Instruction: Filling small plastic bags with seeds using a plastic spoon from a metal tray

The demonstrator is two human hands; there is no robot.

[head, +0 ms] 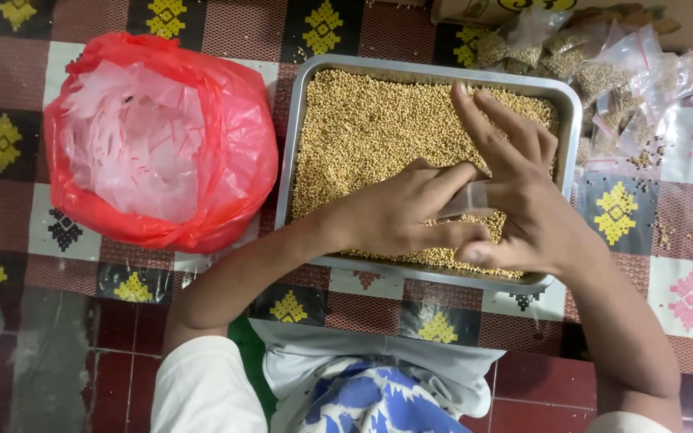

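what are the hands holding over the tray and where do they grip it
A small clear plastic bag, pinched between the left hand and right hand at its opposite edges, above the seed-filled metal tray.

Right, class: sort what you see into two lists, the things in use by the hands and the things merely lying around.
In use:
left hand
right hand
small clear plastic pouch held between both hands
rectangular metal tray of tan seeds

Lying about:
red plastic bag with clear pouches inside
pile of filled clear packets
patterned floor mat
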